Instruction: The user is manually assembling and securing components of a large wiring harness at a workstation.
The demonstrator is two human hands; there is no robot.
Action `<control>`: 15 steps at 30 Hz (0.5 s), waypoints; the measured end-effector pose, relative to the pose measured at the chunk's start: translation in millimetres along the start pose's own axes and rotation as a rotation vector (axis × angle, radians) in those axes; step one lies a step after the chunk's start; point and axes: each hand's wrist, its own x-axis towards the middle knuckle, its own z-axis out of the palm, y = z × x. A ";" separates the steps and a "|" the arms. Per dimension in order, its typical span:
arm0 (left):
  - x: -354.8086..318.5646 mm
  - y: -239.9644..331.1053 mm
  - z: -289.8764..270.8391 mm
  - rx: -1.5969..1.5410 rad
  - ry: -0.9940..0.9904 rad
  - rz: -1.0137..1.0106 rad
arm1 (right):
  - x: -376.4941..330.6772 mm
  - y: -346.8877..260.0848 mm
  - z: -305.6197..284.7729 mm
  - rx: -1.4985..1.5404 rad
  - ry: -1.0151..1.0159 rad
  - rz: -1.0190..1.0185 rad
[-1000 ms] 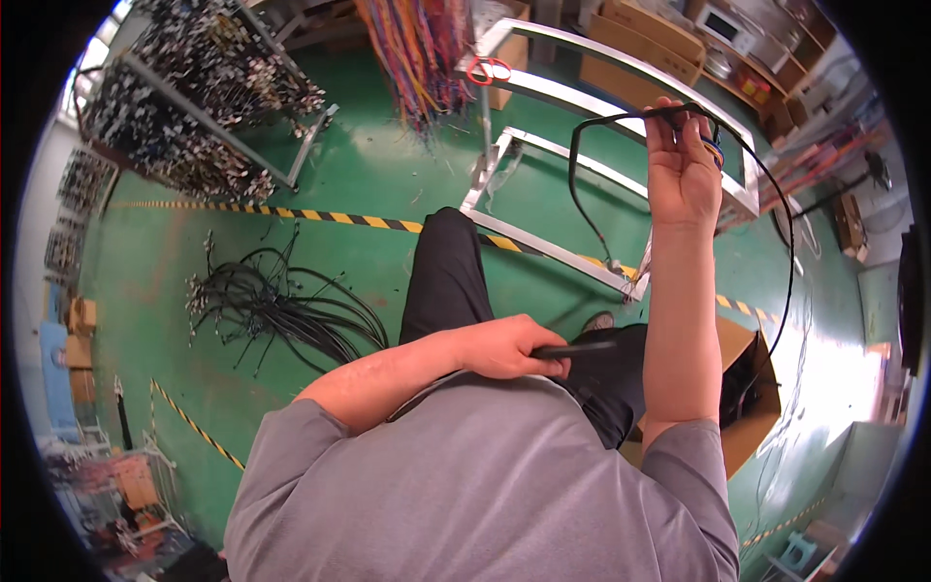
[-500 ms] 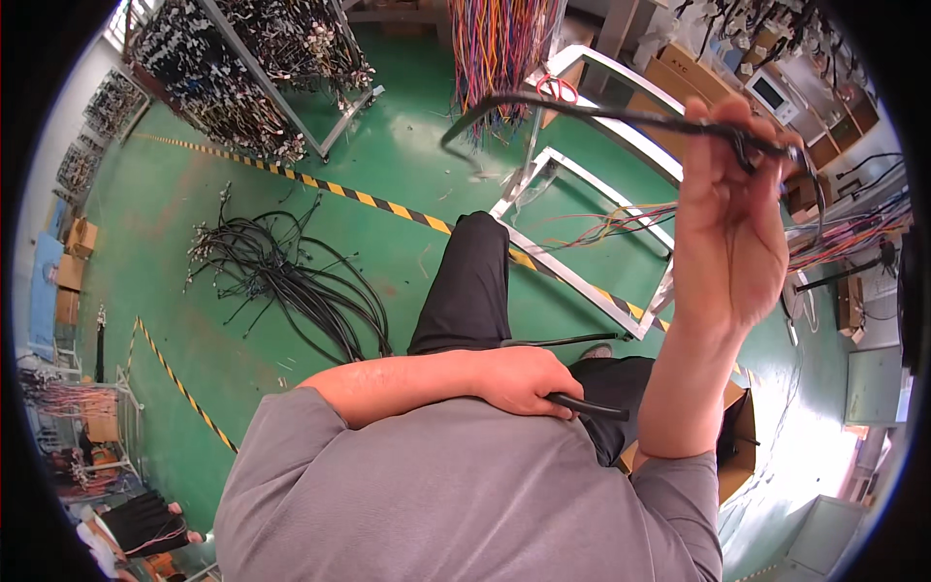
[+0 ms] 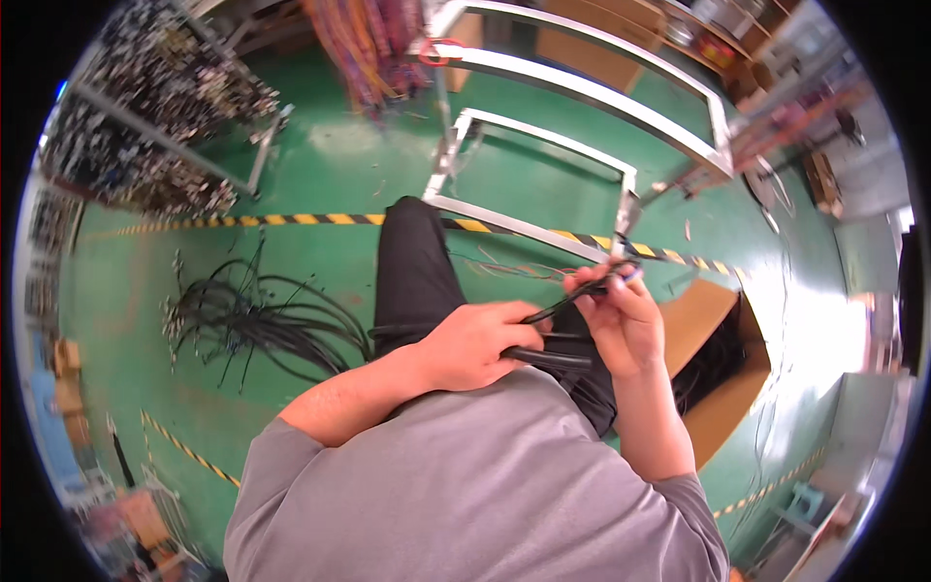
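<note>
My left hand [image 3: 475, 344] is closed in front of my lap, around a short black tube [image 3: 548, 360] whose end sticks out to the right. A thin black cable [image 3: 560, 306] runs from this hand's fingertips up to my right hand [image 3: 626, 325]. There the fingers are pinched on the cable's dark end, palm turned up. What exactly sits at that end is too small and blurred to make out. Both hands are close together over my dark trousers.
A bundle of black cables [image 3: 262, 330] lies on the green floor to the left. An open cardboard box [image 3: 708, 320] with dark contents stands at my right. Ahead is a white metal frame [image 3: 524, 221]; racks of hanging wires [image 3: 364, 48] stand beyond the striped floor tape [image 3: 291, 220].
My right hand has come down from high on the right to my lap, bringing the cable with it. The left hand has shifted left and up, still holding the tube. The view has turned right.
</note>
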 end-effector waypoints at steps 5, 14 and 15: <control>0.5 -19.6 17.5 -0.394 -0.062 -0.193 | 10.9 -19.1 -54.2 0.440 0.026 0.071; 12.4 -30.2 47.1 -0.530 -0.251 -0.323 | 27.7 -86.6 -104.4 0.255 0.535 -0.146; 14.3 -32.1 50.5 -0.553 -0.287 -0.337 | 24.8 -98.4 -125.3 0.283 0.415 -0.202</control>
